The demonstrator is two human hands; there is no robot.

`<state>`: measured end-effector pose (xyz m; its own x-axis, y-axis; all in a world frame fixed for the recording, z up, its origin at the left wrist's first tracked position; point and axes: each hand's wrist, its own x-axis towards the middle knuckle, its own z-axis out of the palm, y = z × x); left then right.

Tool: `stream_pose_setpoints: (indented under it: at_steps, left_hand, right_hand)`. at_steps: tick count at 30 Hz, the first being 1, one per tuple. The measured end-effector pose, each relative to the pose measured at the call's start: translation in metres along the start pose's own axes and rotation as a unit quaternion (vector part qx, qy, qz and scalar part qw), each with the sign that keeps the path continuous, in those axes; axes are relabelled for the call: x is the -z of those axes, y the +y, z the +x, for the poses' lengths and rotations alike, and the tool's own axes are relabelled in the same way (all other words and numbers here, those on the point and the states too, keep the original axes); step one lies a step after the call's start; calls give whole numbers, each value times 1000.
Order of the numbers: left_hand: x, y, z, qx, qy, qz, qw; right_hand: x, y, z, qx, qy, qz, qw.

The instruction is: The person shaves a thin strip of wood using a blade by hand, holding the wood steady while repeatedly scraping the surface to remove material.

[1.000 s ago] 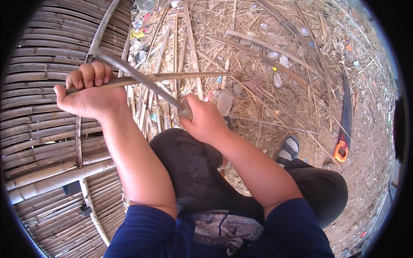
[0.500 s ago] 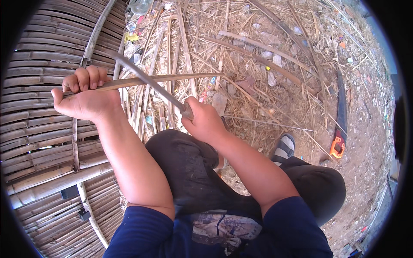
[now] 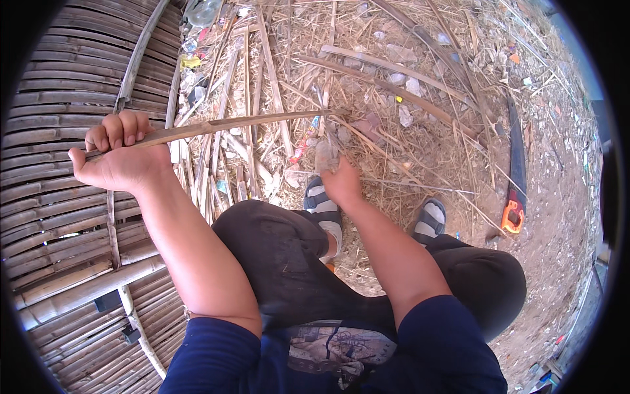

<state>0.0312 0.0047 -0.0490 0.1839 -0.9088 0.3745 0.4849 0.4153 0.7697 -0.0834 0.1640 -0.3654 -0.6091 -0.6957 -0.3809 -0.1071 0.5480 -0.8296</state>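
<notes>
My left hand [image 3: 125, 154] is raised at the left, palm up, with its fingers curled round one end of a long split bamboo strip [image 3: 230, 123]. The strip reaches to the right across the view, its thin far end over the littered ground. Lower and to the right, my right hand [image 3: 343, 182] is closed on the handle of a long grey-bladed knife [image 3: 333, 144]. Its blade is strongly foreshortened, pointing away from me near the strip's far end, and blends with the litter. The knife and strip look apart, though I cannot be sure.
A bamboo slat wall [image 3: 59, 144] stands close on the left. Bamboo strips [image 3: 407, 88], straw and scraps cover the ground ahead. A handsaw [image 3: 517, 164] with an orange handle lies at the right. My sandalled feet [image 3: 323, 202] are just below the right hand.
My right hand has moved down and to the right with the knife, whose blade earlier crossed the bamboo strip. My left hand still holds the strip, slightly further left in view.
</notes>
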Motion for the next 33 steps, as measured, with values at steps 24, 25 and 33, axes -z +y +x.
stream_pose_setpoints:
  at_steps: [24, 25, 33]
  left_hand:
    - [9, -1, 3, 1, 1, -1, 1000]
    - [9, -1, 3, -2, -2, 2, 1000]
    - [7, -1, 3, -7, 1, 5, 1000]
  right_hand:
    - [14, -48, -7, 85, -87, 18, 992]
    - [16, -56, -8, 104, -98, 17, 990]
    - [11, -3, 7, 51, -25, -9, 998]
